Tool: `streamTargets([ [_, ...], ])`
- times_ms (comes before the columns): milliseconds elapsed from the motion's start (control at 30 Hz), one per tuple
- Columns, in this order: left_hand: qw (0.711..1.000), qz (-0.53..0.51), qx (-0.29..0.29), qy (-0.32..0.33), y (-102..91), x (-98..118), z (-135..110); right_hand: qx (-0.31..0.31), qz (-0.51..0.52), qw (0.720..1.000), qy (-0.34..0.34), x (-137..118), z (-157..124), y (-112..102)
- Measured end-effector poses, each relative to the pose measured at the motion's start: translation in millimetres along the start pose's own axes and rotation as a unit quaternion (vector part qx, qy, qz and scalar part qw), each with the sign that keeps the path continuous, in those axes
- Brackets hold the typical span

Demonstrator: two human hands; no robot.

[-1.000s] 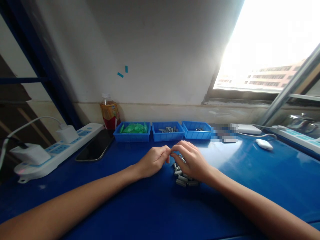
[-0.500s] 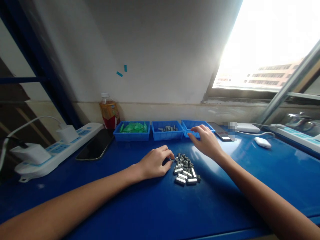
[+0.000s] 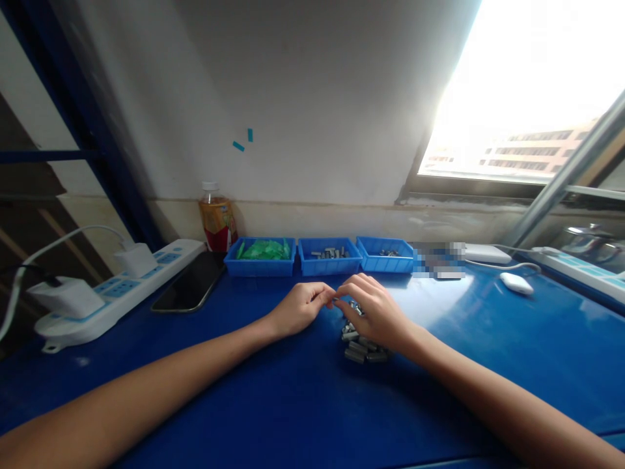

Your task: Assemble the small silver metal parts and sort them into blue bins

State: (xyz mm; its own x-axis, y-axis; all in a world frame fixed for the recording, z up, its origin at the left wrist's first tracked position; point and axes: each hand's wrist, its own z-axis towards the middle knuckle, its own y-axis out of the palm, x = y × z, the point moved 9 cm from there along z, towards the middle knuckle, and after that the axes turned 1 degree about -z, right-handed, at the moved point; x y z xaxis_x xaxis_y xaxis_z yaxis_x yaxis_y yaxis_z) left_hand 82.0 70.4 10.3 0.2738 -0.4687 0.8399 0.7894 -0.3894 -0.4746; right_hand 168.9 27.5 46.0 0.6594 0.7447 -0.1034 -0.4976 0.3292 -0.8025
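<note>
In front of me my left hand (image 3: 303, 307) is closed in a pinch, a tiny metal piece (image 3: 334, 299) just visible at its fingertips. My right hand (image 3: 374, 311) meets it there, thumb and forefinger drawn together at the same spot. What the right fingers grip, if anything, is too small to make out. Below and partly behind the right hand lies a pile of short silvery metal parts (image 3: 357, 352) on the blue table (image 3: 293, 404). Some parts of the pile are hidden by that hand.
Along the wall stand three blue trays: one with green pieces (image 3: 263, 250), one with metal cylinders (image 3: 330, 253), one with small metal bits (image 3: 389, 253). A bottle (image 3: 217, 220), a phone (image 3: 189, 283) and a power strip (image 3: 117, 286) are left; a white case (image 3: 516, 283) is right.
My right hand has come from the right-hand tray down and left to my left fingertips, now covering part of the pile. My left hand has shifted slightly up, its fingers more tightly pinched.
</note>
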Motion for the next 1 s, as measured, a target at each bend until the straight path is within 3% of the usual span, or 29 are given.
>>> streamTargets([
  [200,1.0,-0.006,0.02,0.003,-1.6,1,-2,0.022,0.004,0.999,0.033,7,0,-1],
  [433,0.996,0.069,0.037,0.041,-0.2,10,-6,0.027,0.035,0.995,0.094,19,-1,4],
  [600,0.997,0.066,0.037,0.032,-2.6,10,-4,0.019,0.035,0.996,0.081,15,-2,3],
  [833,1.0,0.026,0.0,0.007,-0.6,6,-4,-0.002,-0.02,1.0,0.007,-2,0,1],
  [1000,1.0,0.022,-0.008,0.015,2.6,7,-5,0.033,-0.006,0.999,0.032,5,1,-3],
])
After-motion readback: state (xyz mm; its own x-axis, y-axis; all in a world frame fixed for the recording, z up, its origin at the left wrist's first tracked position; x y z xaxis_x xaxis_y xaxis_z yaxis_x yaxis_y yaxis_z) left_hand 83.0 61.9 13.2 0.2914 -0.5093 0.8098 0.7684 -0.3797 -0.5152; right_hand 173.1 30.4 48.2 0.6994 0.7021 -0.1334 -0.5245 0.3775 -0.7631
